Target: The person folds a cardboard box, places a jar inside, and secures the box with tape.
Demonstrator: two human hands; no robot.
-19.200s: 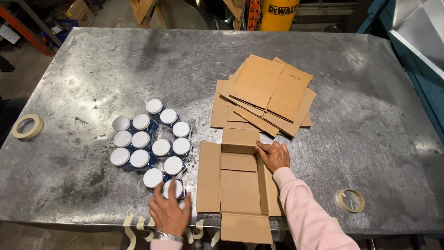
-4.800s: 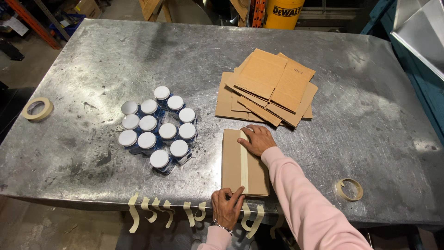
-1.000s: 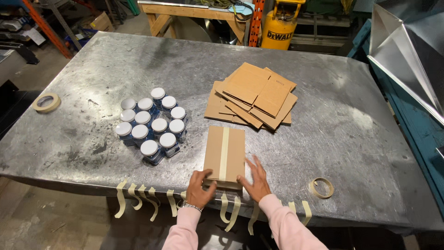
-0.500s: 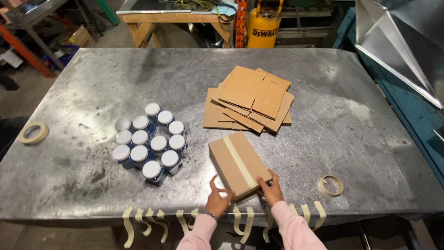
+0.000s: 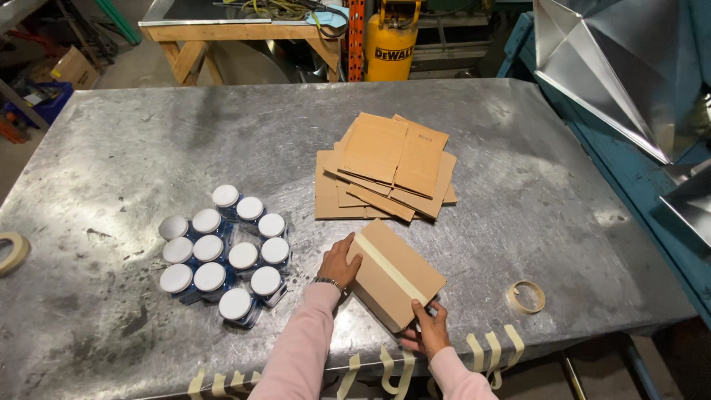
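Just now the small brown cardboard box sealed with a pale tape strip sits tilted near the front edge of the grey metal desk. The left hand has its fingers curled against the box's left end; the right hand pinches the near corner. Tipped further, the box could slide off the edge or knock the white-lidded jars beside it.

Tape roll cut by left edge, right hand fingers partly hidden beneath taped box, lower flat cardboard sheets covered by upper ones, worktop front edge cropped.
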